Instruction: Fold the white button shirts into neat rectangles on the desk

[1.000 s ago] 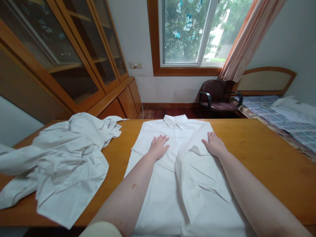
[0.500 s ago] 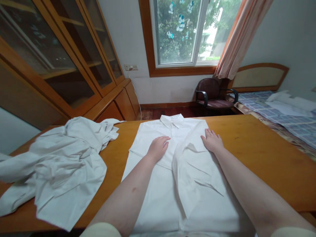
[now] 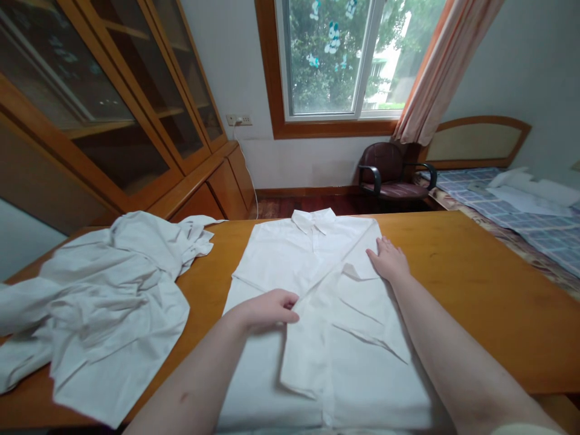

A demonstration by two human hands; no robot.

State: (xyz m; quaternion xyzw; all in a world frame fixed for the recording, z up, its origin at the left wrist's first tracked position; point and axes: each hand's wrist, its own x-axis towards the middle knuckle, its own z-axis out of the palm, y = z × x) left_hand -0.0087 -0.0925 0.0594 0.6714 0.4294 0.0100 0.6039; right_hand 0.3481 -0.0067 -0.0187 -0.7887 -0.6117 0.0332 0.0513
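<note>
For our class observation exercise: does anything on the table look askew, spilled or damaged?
One white garment lies in a crumpled heap at left, odd beside the flatter, spread-out shirt. No spill or damage shows.

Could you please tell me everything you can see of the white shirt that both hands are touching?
The white shirt looks like thin cloth. It lies front up on the wooden table, pointed collar toward the window. One creased sleeve is folded across the front; the left hand pinches its edge. The right hand rests on it near the shoulder.
</note>
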